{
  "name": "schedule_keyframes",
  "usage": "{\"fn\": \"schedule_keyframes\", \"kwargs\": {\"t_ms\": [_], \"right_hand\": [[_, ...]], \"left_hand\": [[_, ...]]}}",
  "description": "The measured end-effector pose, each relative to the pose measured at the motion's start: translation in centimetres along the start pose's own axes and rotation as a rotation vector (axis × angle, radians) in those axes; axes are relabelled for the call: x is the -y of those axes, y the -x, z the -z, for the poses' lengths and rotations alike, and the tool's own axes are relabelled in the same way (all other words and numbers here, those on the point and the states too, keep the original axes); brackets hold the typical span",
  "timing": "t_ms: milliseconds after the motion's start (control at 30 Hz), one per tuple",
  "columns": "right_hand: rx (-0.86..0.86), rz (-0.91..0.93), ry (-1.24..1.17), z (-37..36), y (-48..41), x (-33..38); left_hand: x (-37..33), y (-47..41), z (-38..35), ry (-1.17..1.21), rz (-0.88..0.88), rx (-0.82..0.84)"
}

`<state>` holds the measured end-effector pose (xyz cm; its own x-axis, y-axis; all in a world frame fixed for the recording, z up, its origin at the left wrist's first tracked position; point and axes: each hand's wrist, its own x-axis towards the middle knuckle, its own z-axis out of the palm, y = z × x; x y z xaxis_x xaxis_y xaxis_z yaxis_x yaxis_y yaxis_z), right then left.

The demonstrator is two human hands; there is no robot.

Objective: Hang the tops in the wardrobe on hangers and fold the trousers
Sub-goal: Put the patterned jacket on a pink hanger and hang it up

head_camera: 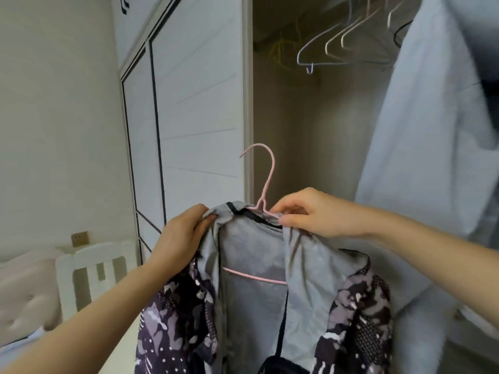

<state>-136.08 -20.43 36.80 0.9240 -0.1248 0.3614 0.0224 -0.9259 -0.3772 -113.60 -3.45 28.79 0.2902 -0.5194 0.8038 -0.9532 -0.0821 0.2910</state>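
Right grip [305, 213] pinches the pink hanger [266, 171] by its neck, with some grey collar cloth too; left grip [179, 233] is curled tight round the other shoulder of the top [253, 255]; the top hangs just below both grips, open at the front; the hanger's bar runs from one grip to the other; its hook stands up between them; the empty hangers [332, 41] in the wardrobe [310, 130] are high up and right, nearer my right grip; I think the hook must go up there.
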Motion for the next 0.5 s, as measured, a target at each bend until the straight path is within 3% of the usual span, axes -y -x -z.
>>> {"fn": "schedule_keyframes", "kwargs": {"t_ms": [267, 500], "right_hand": [[0.078, -0.093, -0.191, 5.6, 3.1, 0.3], [-0.192, -0.087, -0.160, 10.1, 5.4, 0.9]], "left_hand": [[-4.7, -3.9, -3.4, 0.147, 0.045, -0.094], [-8.6, -8.5, -5.6, 0.193, -0.013, -0.108]]}}
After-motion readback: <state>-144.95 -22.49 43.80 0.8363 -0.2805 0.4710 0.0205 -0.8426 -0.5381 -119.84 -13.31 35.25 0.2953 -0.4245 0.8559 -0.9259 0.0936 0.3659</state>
